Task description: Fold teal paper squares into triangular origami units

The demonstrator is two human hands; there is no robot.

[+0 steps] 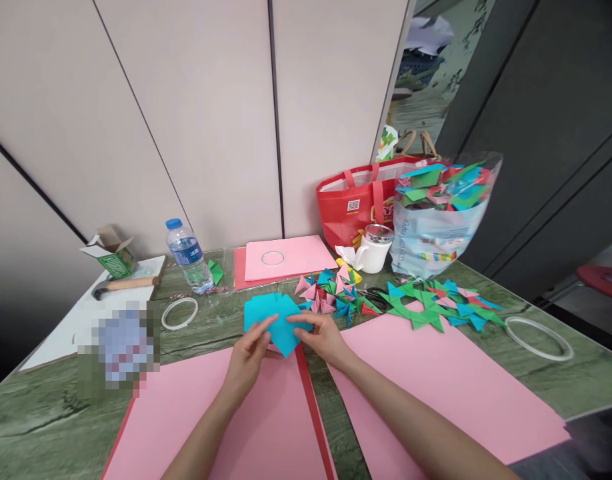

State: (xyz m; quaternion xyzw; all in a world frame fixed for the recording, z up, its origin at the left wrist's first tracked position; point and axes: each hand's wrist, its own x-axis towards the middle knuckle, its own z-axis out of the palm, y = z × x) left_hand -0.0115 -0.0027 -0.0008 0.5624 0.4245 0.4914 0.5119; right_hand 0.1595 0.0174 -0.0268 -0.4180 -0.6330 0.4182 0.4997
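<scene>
Between my hands is a blue square of paper (287, 339), turned so that one corner points toward me. My left hand (250, 343) pinches its left edge with thumb and fingers. On the opposite edge, my right hand (322, 333) grips it the same way. More blue paper (256, 310) lies just behind, partly covered by the held piece. Below the hands is a large pink sheet (211, 407) with a red sheet's edge showing beside it. A pile of small folded paper pieces (331, 293) lies to the right, in pink, blue, green and red.
Pink sheets (446, 380) lie on the right, with joined paper rings (416, 310) and scissors (375, 298) behind. Farther back stand a bottle (189, 257), a white mug (373, 250), a red bag (343, 207) and a filled plastic bag (436, 233). A hammer (126, 285) and tape roll (180, 313) lie left.
</scene>
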